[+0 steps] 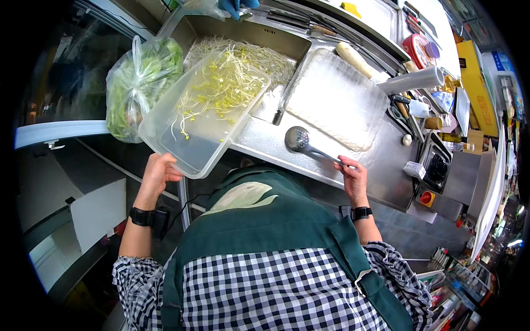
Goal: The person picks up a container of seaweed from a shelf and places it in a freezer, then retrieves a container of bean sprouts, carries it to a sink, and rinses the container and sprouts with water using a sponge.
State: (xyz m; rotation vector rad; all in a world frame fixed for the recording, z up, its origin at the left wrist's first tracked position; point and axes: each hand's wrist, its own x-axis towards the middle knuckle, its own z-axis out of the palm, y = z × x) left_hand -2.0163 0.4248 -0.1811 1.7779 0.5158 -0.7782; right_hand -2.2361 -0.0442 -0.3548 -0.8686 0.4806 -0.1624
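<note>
My left hand [160, 170] grips the near corner of a translucent plastic container [196, 151]. It lies slantwise across the sink's front edge, with thin yellow-leaved sprouts [221, 87] mostly towards its far end. Behind it, more pale sprouts [269, 58] fill much of the steel sink [232, 27]. The fingers of my right hand [354, 176] hold the handle of a perforated ladle [297, 139], whose bowl is over the steel counter. Beyond the ladle, a clear ribbed plastic tray [337, 99] lies on the counter.
A knotted plastic bag of leafy greens [161, 62] stands left of the sink. Behind the tray lies a white radish [354, 60], with a clear plastic cylinder [414, 80] beside it. Knives [290, 18] lie along the back ledge. At right are a garlic bulb [407, 140] and a small box [414, 169].
</note>
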